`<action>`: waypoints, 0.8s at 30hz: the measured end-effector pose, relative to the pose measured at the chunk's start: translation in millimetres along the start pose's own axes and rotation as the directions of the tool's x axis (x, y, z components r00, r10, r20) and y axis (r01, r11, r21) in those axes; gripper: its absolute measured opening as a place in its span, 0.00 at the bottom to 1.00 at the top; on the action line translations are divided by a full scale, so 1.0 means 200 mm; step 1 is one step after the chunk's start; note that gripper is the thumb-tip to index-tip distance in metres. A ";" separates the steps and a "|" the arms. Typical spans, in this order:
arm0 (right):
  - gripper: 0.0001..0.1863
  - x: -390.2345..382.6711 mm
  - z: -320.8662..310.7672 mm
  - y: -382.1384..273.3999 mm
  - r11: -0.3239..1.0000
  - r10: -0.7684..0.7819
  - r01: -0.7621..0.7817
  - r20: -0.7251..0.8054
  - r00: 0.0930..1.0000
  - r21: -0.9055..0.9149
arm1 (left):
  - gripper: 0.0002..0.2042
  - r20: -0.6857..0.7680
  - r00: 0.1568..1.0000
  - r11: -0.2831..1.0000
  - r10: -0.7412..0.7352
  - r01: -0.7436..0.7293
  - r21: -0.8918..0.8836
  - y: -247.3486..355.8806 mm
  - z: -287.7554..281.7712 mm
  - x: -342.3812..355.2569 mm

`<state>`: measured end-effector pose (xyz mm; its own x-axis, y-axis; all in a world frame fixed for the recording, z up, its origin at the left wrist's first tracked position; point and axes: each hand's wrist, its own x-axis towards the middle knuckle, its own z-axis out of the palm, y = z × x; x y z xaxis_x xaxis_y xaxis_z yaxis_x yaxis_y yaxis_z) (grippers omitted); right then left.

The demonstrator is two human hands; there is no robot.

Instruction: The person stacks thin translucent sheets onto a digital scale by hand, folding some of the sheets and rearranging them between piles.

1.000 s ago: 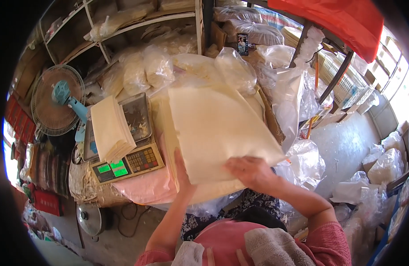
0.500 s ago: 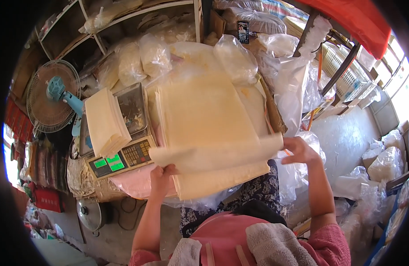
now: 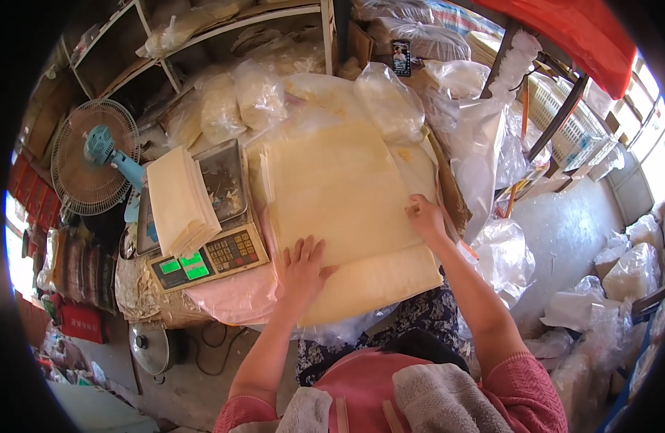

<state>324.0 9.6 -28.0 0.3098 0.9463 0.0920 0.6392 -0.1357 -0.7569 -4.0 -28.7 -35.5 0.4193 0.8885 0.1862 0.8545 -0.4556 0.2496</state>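
Pressing flat on the pale sheets [image 3: 339,195], the left hand [image 3: 303,268] lies open, fingers spread, near their front edge. The right hand [image 3: 425,216] pinches the stack's right edge. Beside the sheets, a scale [image 3: 202,249] carries a smaller stack [image 3: 181,202].

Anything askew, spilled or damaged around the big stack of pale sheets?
Nothing spilled or damaged. The smaller stack of pale yellow sheets sits tilted on the weighing scale, overhanging its tray. Left hand lies flat on the large cream sheet stack; right hand touches its edge.
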 end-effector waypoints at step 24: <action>0.26 -0.46 -0.07 -0.78 0.463 -0.886 0.885 0.010 0.463 0.045 | 0.32 -0.555 0.752 0.740 -0.357 -0.135 -0.659 -0.06 -0.29 -0.06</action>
<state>206.5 -60.3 91.1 -0.4307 0.5612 0.7068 0.5381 0.7884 -0.2980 -36.7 -37.5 14.3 -0.1595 0.8003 0.5779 0.3743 -0.4927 0.7856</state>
